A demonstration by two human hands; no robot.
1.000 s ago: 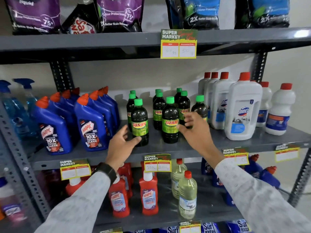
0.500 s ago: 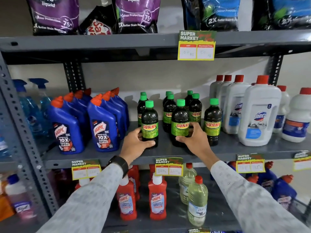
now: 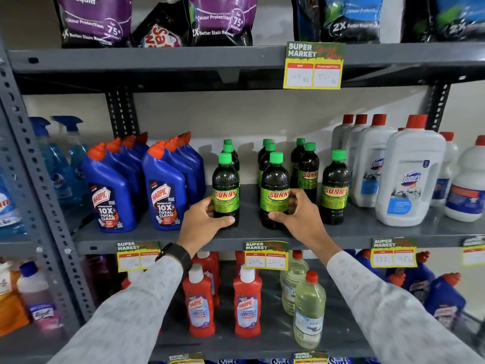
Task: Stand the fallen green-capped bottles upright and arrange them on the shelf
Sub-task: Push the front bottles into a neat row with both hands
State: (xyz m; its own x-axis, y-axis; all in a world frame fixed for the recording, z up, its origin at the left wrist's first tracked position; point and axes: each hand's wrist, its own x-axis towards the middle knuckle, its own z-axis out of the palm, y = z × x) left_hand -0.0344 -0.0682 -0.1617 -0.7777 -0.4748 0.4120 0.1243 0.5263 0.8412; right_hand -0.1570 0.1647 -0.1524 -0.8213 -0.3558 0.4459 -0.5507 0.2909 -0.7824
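Observation:
Several dark green-capped Sunny bottles stand upright in rows on the grey middle shelf (image 3: 249,232). My left hand (image 3: 203,222) is wrapped around the lower part of the front left bottle (image 3: 225,187). My right hand (image 3: 299,216) grips the lower part of the front middle bottle (image 3: 275,187). A third front bottle (image 3: 335,185) stands free to the right, near the white bottles. More green-capped bottles (image 3: 308,169) line up behind these, partly hidden. None of them lies on its side.
Blue Harpic bottles (image 3: 162,190) crowd the shelf's left, white red-capped Domex bottles (image 3: 409,177) its right. Price tags (image 3: 266,254) hang on the shelf edge. Below stand red Harpic bottles (image 3: 246,303) and pale yellow bottles (image 3: 309,311). Detergent pouches (image 3: 220,19) fill the top shelf.
My right hand left the rightmost front bottle and came left onto the middle front bottle. My left hand stayed on the left front bottle. The view shifted closer.

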